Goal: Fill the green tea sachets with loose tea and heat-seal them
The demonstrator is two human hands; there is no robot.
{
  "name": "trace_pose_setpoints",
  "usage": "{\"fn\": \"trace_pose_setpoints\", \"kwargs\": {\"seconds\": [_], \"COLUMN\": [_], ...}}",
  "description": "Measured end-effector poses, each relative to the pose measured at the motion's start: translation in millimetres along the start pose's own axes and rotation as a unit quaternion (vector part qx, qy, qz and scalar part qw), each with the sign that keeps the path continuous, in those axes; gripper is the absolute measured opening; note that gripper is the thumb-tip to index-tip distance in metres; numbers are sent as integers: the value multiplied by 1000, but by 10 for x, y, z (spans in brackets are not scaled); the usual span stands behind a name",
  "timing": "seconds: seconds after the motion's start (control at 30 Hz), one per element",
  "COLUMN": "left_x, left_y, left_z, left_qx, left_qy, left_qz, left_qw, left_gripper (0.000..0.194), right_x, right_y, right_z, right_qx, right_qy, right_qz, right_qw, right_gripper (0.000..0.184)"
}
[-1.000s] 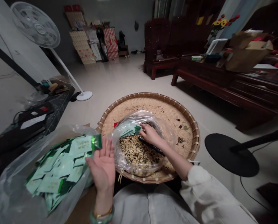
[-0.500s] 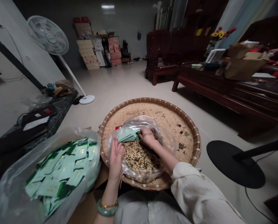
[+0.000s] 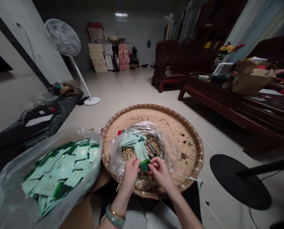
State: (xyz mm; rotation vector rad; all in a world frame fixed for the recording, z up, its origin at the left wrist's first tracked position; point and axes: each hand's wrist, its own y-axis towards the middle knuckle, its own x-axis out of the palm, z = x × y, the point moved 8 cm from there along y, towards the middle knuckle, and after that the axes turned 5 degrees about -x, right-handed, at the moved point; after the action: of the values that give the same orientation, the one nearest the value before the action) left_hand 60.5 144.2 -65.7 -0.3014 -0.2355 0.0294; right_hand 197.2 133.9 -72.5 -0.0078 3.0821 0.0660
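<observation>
A light green packet [image 3: 141,150] with a dark green end is held over the clear plastic bag [image 3: 142,125]. My left hand [image 3: 131,170] pinches the packet's left edge. Fingers of my right hand [image 3: 159,171] close on its dark green end at the right. Inside the bag lies a loose dry mix [image 3: 154,142] of pale and dark bits. A stack of similar packets [image 3: 130,140] rests on the mix at the left. Beside the held packet is a silver and dark stick-like tool [image 3: 153,149], partly hidden. The bag sits in a round woven bamboo tray [image 3: 170,117].
A large plastic bag [image 3: 7,187] full of green packets [image 3: 68,165] stands at the left. One white cord [image 3: 188,178] crosses the tray's right rim. A black round stand base [image 3: 237,181] is on the right, a white fan [image 3: 64,39] at the far left, and a dark wooden table [image 3: 218,98] behind.
My right hand has come back from the packet stack toward me, and a packet is now between both hands. My left hand has left the bag's left side. The silver tool and cord now show.
</observation>
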Motion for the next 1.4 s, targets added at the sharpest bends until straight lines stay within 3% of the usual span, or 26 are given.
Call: {"fn": "trace_pose_setpoints", "kwargs": {"seconds": [0.07, 0.13, 0.23, 0.33, 0.53, 0.8, 0.93, 1.0, 1.13, 1.27, 1.33, 1.4], "left_x": [-25, -37, -38, -97, -247, -147, -138, -156, -293, -392, -372, -325], "left_y": [-25, -72, -154, -197, -208, -236, -295, -309, -246, -156, -144, -139], "left_z": [84, 180, 266, 243, 185, 165, 259, 321, 354, 271, 254, 250], "left_qx": [27, 58, 91, 80, 50, 53, 82, 97, 92, 72, 78, 85], "left_qy": [50, 99, 167, 155, 113, 114, 149, 174, 164, 86, 83, 99], "left_qz": [7, 4, -7, -6, 20, -2, 9, 14, 45, 61, 51, 25], "left_qw": [998, 993, 982, 985, 992, 992, 985, 980, 981, 992, 992, 991], "left_gripper": [29, 24, 25, 28, 38, 38, 36, 33, 32, 41, 42, 44], "right_x": [-87, -107, 23, 114, 120, 61, 24, -17, -39, -1, 107, 229], "right_y": [-4, 1, 5, -10, -122, -205, -276, -285, -189, -50, -19, -18], "right_z": [-245, -557, -864, -951, -901, -855, -910, -924, -811, -502, -359, -279], "right_qx": [-109, -229, -344, -380, -401, -384, -376, -358, -297, -141, -53, 17], "right_qy": [-106, -212, -304, -314, -283, -288, -298, -293, -219, -100, -6, 67], "right_qz": [45, 66, 32, 24, 55, 88, 142, 160, 94, 23, -34, -91], "right_qw": [987, 948, 888, 870, 870, 873, 866, 872, 925, 985, 998, 993], "right_gripper": [27, 42, 51, 52, 46, 33, 14, 13, 19, 24, 28, 39]}}
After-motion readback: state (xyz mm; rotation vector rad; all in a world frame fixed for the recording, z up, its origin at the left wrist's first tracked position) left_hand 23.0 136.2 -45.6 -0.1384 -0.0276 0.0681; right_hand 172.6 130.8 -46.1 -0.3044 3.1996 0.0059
